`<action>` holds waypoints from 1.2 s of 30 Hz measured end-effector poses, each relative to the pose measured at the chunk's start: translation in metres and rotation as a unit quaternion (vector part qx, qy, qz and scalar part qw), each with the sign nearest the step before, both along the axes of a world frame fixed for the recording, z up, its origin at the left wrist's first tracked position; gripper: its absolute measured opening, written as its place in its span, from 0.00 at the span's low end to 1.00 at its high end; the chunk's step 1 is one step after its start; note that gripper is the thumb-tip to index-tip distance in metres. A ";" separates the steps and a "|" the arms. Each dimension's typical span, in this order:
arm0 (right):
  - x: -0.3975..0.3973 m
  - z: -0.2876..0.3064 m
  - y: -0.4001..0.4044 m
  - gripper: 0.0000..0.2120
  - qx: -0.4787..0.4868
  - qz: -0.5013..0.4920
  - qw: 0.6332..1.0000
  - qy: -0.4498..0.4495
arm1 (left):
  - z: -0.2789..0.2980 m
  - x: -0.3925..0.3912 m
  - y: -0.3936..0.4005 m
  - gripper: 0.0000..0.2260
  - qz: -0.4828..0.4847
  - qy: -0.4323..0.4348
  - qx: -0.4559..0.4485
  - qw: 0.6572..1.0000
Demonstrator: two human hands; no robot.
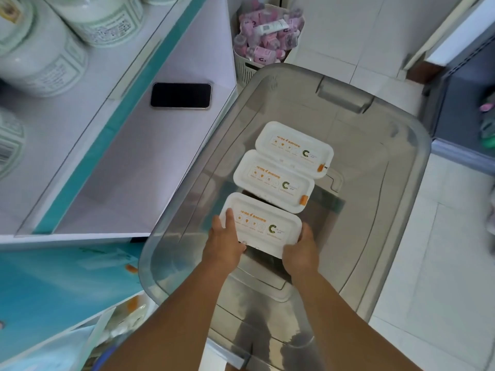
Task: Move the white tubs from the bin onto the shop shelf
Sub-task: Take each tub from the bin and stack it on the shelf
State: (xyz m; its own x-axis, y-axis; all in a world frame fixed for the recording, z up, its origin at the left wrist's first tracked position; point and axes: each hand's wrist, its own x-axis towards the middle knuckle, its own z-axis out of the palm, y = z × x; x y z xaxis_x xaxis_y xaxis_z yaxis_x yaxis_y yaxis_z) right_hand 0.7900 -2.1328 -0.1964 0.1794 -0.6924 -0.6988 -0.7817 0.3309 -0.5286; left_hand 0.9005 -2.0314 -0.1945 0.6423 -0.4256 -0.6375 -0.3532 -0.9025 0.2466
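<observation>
Over on the far left, big pale green jars (40, 52) are standing on the shop shelf (139, 167), and a black phone (181, 95) is lying flat, screen up, on the bare shelf board just right of them. Below the shelf, a teal panel (53, 285) is filling the lower left corner.

Moving across to the middle, the grey see-through bin (388, 210) is sitting on the tiled floor (442, 263) right beside the shelf edge. Three white tubs are lying in a row inside it, lids up, each overlapping the next. The left hand (223, 243) is gripping the left end of the nearest tub (261, 224), thumb lying on top of the lid and fingers tucked underneath. The right hand (301, 250) is holding the tub's right end, fingers curled under the rim. So both hands are clamping that one tub, and it is sitting within the bin's walls, not on the shelf.

Behind it, the middle tub (273, 180) is showing an orange tab at its right end, and the far tub (293, 148) is showing the same.

Up beyond the bin, a white slatted basket (247, 68) is brimming with pink packets (267, 36).
</observation>
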 end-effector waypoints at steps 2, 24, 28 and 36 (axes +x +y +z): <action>0.000 0.000 0.001 0.28 0.007 -0.010 1.000 -0.012 | 0.001 0.000 0.001 0.40 0.028 0.003 -0.013 1.000; -0.059 0.185 -0.006 0.31 -0.106 0.291 0.928 -0.206 | 0.202 -0.118 0.064 0.31 0.340 -0.205 -0.231 0.888; -0.063 0.221 0.021 0.27 -0.087 0.310 0.908 -0.268 | 0.237 -0.142 0.098 0.32 0.376 -0.240 -0.250 0.860; -0.070 0.272 0.111 0.27 -0.058 0.368 0.864 -0.338 | 0.283 -0.184 0.198 0.32 0.441 -0.299 -0.278 0.799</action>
